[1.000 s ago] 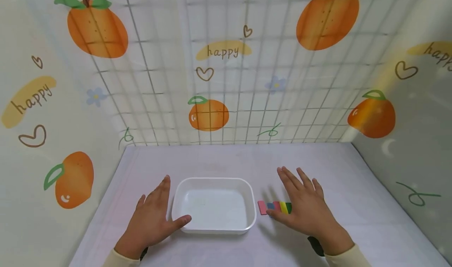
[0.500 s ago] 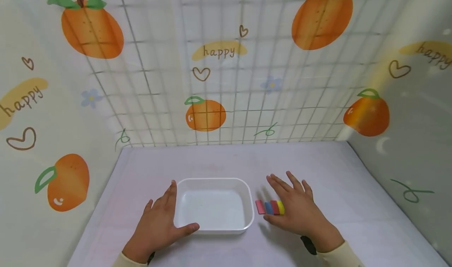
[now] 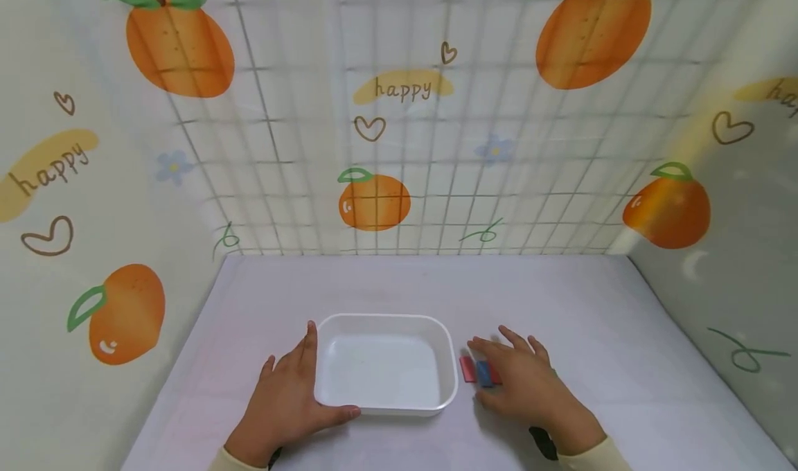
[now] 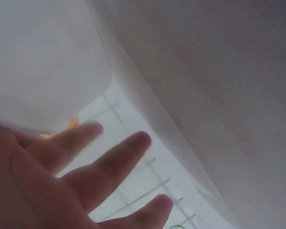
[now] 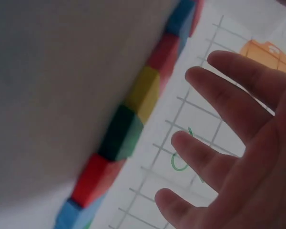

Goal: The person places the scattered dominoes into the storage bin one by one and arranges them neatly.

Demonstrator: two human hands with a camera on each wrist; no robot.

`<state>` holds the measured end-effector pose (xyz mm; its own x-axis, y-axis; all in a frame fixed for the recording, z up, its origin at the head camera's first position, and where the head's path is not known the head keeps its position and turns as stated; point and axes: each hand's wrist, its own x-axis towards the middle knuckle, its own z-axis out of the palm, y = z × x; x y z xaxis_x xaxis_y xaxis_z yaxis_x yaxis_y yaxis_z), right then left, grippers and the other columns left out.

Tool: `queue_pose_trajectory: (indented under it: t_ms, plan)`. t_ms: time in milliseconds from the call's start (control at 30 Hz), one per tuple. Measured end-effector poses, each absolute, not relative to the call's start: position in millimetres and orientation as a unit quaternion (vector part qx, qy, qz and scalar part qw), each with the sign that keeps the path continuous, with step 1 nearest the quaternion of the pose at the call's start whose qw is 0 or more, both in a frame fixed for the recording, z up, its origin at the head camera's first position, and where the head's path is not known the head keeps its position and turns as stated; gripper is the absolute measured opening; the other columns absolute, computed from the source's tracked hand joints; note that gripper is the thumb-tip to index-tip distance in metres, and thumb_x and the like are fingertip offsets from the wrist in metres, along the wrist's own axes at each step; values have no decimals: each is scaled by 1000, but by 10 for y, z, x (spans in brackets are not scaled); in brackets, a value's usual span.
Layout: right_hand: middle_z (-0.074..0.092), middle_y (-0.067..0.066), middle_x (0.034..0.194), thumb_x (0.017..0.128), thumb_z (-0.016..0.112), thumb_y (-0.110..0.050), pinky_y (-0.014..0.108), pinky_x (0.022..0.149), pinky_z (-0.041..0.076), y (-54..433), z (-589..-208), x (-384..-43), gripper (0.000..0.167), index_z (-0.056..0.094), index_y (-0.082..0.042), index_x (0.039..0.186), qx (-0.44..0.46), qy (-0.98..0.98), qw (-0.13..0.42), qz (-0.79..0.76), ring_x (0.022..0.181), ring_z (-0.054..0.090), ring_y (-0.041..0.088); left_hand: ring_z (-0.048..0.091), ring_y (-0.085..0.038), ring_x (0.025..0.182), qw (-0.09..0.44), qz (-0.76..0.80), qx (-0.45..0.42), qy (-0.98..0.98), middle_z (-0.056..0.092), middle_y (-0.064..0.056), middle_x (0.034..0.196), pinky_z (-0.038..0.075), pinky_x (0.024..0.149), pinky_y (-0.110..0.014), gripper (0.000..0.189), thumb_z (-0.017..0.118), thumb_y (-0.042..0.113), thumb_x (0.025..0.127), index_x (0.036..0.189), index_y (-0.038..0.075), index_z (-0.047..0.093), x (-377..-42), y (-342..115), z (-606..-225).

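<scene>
In the head view a white rectangular tray (image 3: 380, 374) stands on the table. My left hand (image 3: 287, 391) lies along its left side, straight fingers by the left wall and thumb at the front left corner. The left wrist view shows the fingers spread beside a pale wall (image 4: 43, 62). My right hand (image 3: 526, 384) hovers over a row of coloured blocks, its fingers spread and holding nothing. A red block (image 3: 467, 370) and a blue block (image 3: 483, 374) show past it. Under the palm, the right wrist view shows a yellow block (image 5: 144, 93), a green block (image 5: 121, 131) and others.
The table (image 3: 399, 284) has a pale lilac cover. Behind it hangs a curtain (image 3: 411, 145) printed with oranges and a grid, and similar printed cloth closes in both sides. The row of blocks begins a short way right of the tray.
My left hand has shifted right, up against the tray. The right hand has come lower over the blocks and hides more of the row. The head view has swung slightly.
</scene>
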<state>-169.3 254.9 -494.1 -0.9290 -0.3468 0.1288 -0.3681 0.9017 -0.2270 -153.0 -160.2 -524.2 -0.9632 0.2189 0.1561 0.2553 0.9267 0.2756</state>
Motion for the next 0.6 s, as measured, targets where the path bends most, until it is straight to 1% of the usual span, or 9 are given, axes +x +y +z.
queue_pose_trajectory:
  t_ms: [100,167,233,333,467,600]
  plan:
    - [69,-5,138,74,89,-35,82,108,22,2539,-4965,-1696,70,69,-23,140,177,-976,32,122,147,41,46,53,-25,141,59,-146,-120,-980,50,-10,159,30,111,-74,155,52,107,60,170,10,2,-1525,-1604,-5235]
    - [69,-5,137,75,88,-35,83,107,22,2530,-4972,-1695,67,70,-24,139,173,-977,26,119,146,43,45,54,-25,140,57,-147,-120,-980,53,-9,156,28,112,-75,154,49,108,60,171,11,4,-1517,-1602,-5223]
    - [70,-5,135,75,87,-34,83,107,22,2522,-4970,-1695,66,70,-24,138,169,-978,24,120,144,45,44,54,-25,139,53,-147,-118,-981,53,-7,156,27,113,-75,153,47,109,60,171,11,7,-1507,-1601,-5207]
    - [72,-5,131,75,88,-33,82,107,23,2522,-4967,-1695,65,71,-24,137,166,-978,25,124,142,47,42,53,-26,140,44,-154,-110,-981,52,-5,158,26,112,-77,153,48,109,60,171,12,10,-1491,-1595,-5184]
    - [73,-7,126,74,89,-32,80,107,23,2538,-4972,-1694,65,71,-23,136,161,-977,26,134,140,49,41,52,-29,141,29,-163,-93,-982,50,-4,159,29,108,-79,152,48,109,58,171,15,11,-1483,-1580,-5167]
    - [75,-9,121,75,90,-32,81,107,21,2547,-4988,-1713,64,71,-24,135,160,-977,31,138,137,52,41,50,-32,141,16,-163,-75,-984,49,-4,159,32,104,-81,150,46,110,57,172,20,12,-1482,-1575,-5151]
